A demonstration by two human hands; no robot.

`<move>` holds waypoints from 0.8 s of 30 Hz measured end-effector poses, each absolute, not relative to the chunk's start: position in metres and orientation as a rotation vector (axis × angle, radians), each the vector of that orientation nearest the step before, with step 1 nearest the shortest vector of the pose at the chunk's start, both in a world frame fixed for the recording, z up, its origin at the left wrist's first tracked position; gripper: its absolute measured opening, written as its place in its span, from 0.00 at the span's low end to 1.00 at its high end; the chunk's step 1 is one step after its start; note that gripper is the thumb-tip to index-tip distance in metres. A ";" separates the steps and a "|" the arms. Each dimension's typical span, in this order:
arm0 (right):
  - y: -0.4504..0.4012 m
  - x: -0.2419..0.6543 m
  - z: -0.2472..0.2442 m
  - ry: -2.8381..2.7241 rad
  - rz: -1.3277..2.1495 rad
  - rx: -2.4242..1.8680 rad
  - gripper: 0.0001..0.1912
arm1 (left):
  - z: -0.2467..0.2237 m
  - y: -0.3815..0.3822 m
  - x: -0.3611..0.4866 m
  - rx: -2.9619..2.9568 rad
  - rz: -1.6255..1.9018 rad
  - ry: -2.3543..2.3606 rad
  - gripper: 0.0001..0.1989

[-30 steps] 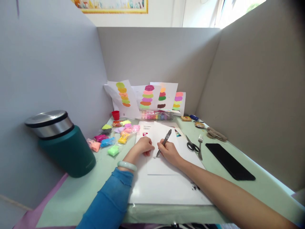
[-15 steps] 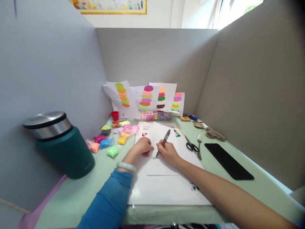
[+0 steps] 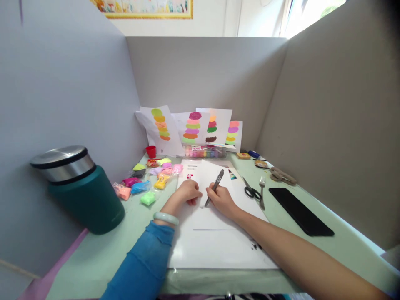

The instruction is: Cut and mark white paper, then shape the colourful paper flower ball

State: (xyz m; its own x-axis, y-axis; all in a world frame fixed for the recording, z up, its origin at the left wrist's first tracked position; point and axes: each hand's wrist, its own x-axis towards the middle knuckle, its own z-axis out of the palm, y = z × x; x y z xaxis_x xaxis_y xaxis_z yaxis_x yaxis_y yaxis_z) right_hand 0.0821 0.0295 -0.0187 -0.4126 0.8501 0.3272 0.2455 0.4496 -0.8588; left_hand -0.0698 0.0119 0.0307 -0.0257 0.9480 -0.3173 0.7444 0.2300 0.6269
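Note:
A dark grey pen (image 3: 219, 179) slants upward in my right hand (image 3: 222, 200), with fingers pinched around its lower barrel. Its tip meets a white sheet of paper (image 3: 215, 221) beside a small dark mark. On the sheet's left edge rests my left hand (image 3: 188, 191), fingers curled in and nothing visible in them. That wrist wears a pale green bangle (image 3: 166, 218) and a blue sleeve. Beneath the sheet lies a larger white board or paper (image 3: 193, 250) with dark spots at its lower right.
Right of the paper are black-handled scissors (image 3: 252, 191), a fork (image 3: 262, 191) and a black phone-like slab (image 3: 300, 211). Packets of coloured clay (image 3: 148, 198) and a green flask (image 3: 87, 200) stand left. Painted sheets (image 3: 193, 129) lean behind a marker pack (image 3: 204, 151). Grey partitions surround the table.
Almost nothing differs. The pen and my right hand have shifted very slightly, while my left hand stays in place.

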 end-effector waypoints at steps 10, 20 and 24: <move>0.030 0.082 -0.019 -1.894 0.953 -0.932 0.14 | 0.029 0.013 -0.071 1.570 0.370 1.816 0.02; 0.029 0.082 -0.016 -1.914 0.935 -0.940 0.14 | 0.032 0.011 -0.070 1.579 0.353 1.832 0.02; 0.029 0.082 -0.015 -1.915 0.929 -0.945 0.14 | 0.029 0.013 -0.071 1.582 0.355 1.827 0.01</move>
